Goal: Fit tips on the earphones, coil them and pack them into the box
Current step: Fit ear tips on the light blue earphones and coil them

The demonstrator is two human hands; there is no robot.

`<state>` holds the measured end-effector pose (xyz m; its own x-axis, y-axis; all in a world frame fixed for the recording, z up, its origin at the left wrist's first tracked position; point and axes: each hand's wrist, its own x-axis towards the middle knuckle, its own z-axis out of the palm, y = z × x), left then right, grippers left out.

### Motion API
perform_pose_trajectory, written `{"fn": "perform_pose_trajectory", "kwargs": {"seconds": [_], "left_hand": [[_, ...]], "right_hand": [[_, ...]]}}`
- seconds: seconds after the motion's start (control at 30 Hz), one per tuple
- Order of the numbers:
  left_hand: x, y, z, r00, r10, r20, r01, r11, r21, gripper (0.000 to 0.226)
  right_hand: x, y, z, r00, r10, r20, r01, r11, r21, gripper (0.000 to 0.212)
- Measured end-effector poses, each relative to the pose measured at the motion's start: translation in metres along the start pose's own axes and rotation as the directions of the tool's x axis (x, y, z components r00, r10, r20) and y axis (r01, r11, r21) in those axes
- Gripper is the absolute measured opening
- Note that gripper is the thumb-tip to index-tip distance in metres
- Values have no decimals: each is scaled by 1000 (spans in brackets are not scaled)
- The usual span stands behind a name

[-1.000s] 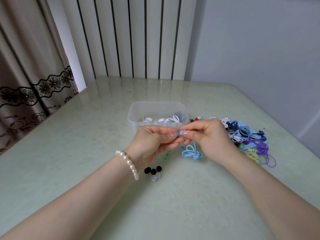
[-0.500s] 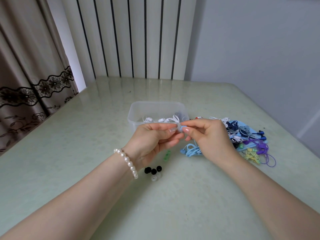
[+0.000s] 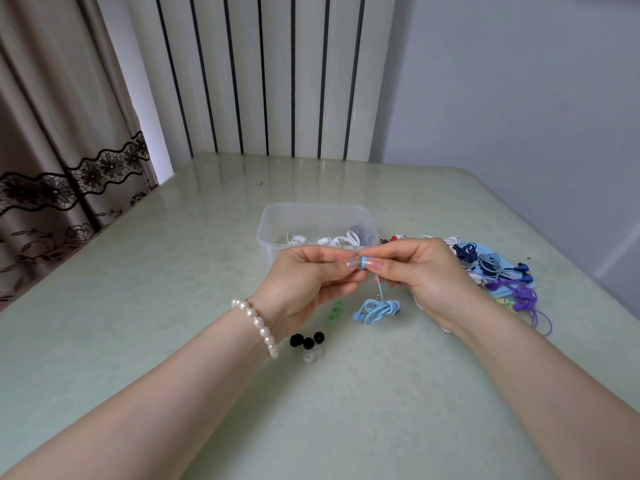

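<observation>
The left hand (image 3: 311, 275) pinched a clear tip (image 3: 353, 263) between thumb and fingers, and the right hand (image 3: 419, 271) pinched the light-blue earbud (image 3: 364, 263) at its housing; the two parts met just in front of the near wall of the clear plastic box (image 3: 277, 225). The earbud's cable (image 3: 378, 289) hung slack to a loose light-blue coil (image 3: 377, 310) lying on the bench (image 3: 173, 306) between and just below the hands. The tip appeared to be a small, soft, flexible part that would deform under pressure and could slip from the fingers; it was judged best held by its outer skirt and pushed squarely over the nozzle. The earbud appeared light and rigid, so its housing was the correct place to grip, not the thin cable, which would flex and give no purchase. Spare black tips (image 3: 307, 340) and one clear one lay near the left wrist, with green tips (image 3: 335, 310) beside the coil. White earphones (image 3: 332, 240) lay in the box. A heap of mixed earphones (image 3: 498, 271) lay on the bench beyond the right hand.
</observation>
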<state>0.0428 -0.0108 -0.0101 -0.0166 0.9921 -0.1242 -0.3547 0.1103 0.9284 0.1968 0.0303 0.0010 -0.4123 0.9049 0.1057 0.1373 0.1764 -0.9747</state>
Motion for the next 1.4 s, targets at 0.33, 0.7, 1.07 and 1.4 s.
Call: {"fn": "perform_pose_trajectory", "kwargs": {"seconds": [0.33, 0.7, 1.07, 1.4], "left_hand": [[2, 6, -5, 999, 47, -11, -45, 986, 162, 8], [8, 18, -33, 996, 83, -33, -41, 752, 658, 15], [9, 19, -43, 998, 42, 47, -61, 442, 895, 10], [5, 39, -63, 999, 52, 11, -27, 322, 946, 10]], "right_hand": [[-2, -11, -21, 987, 40, 158, -11, 984, -178, 13], [-4, -12, -42, 885, 371, 281, -91, 730, -677, 13], [-13, -13, -10, 906, 207, 369, 119, 712, -692, 12], [-21, -4, 18, 894, 158, 418, 335, 383, -861, 23]]}}
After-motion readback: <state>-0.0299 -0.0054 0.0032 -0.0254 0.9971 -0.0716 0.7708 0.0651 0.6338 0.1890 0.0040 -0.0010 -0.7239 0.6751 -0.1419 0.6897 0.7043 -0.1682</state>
